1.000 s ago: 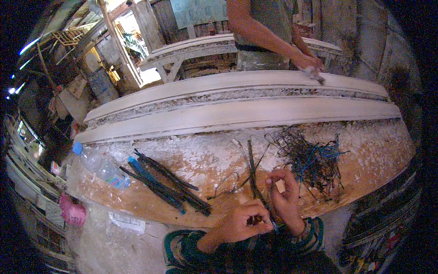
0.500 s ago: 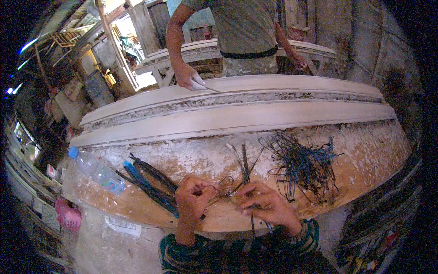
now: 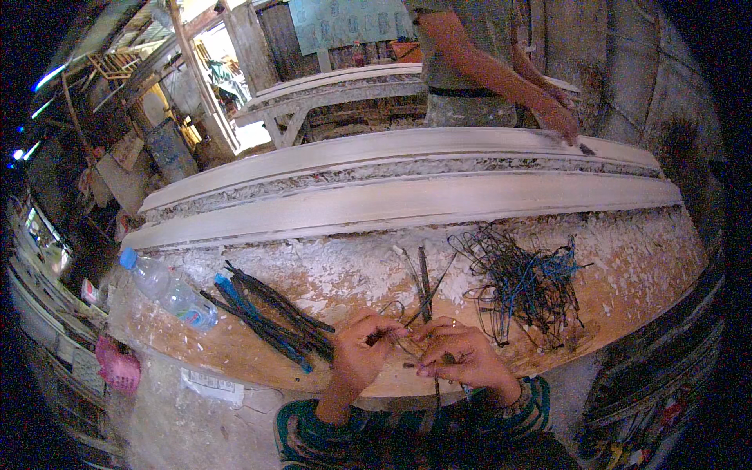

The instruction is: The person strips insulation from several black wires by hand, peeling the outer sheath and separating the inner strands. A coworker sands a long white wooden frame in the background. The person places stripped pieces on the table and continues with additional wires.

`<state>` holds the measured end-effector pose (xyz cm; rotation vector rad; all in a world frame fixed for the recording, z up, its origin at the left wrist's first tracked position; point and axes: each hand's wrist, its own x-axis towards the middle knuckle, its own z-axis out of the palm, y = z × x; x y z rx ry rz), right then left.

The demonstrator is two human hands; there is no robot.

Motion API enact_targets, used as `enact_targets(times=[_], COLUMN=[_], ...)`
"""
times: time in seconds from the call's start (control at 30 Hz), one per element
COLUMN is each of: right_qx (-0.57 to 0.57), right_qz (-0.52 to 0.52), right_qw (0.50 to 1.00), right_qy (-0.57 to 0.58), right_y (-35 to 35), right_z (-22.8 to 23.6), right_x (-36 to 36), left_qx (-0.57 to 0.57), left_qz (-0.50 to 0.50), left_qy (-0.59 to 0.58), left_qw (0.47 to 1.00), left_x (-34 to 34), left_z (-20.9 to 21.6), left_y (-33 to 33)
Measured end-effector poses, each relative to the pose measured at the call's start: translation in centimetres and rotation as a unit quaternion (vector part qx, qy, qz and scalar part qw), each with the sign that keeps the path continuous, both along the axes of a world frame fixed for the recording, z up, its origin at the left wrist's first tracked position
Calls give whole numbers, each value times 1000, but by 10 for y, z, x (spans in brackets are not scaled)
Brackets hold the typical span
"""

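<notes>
My left hand (image 3: pixel 359 354) and my right hand (image 3: pixel 468 357) meet above the near edge of a wooden board (image 3: pixel 235 352). Both are closed in a pinch on a thin dark strand (image 3: pixel 406 342), which runs between the fingertips. Just beyond them lie a few loose dark strips (image 3: pixel 424 278). Left of my left hand rests a bundle of flat black and blue strips (image 3: pixel 266 313). A tangled heap of black and blue looped cords (image 3: pixel 521 290) sits to the right, past my right hand.
A clear plastic bottle (image 3: pixel 168 291) with a blue cap lies at the board's left. White flakes cover much of the board. Behind it stretches a long white-coated curved piece (image 3: pixel 407 204). Across it stands a co-worker (image 3: pixel 470 78), and a pink basket (image 3: pixel 117 363) is at lower left.
My left hand has moved right, up to my right hand, and the strand between them is shorter. The co-worker has shifted right, reaching along the far side of the white-coated piece.
</notes>
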<state>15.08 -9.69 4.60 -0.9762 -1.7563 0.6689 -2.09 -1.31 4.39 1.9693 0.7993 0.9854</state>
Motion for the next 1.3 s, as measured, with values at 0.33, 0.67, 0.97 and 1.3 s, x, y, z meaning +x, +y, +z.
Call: enact_targets(times=[0.33, 0.67, 0.97, 1.3], right_qx=[-29, 31, 26, -52], right_qz=[-315, -334, -314, -178], right_qw=[940, 937, 946, 971], right_qy=[131, 97, 78, -151], right_y=[-1, 0, -3, -9], right_z=[-9, -19, -10, 14], right_x=[-2, 7, 15, -2], left_qx=[32, -63, 16, -35], left_qz=[-266, -343, -169, 67], left_qy=[-16, -73, -59, -27], left_qw=[963, 934, 984, 997], left_x=[13, 23, -9, -27], left_z=[3, -4, 7, 17], left_y=[-28, -53, -4, 18])
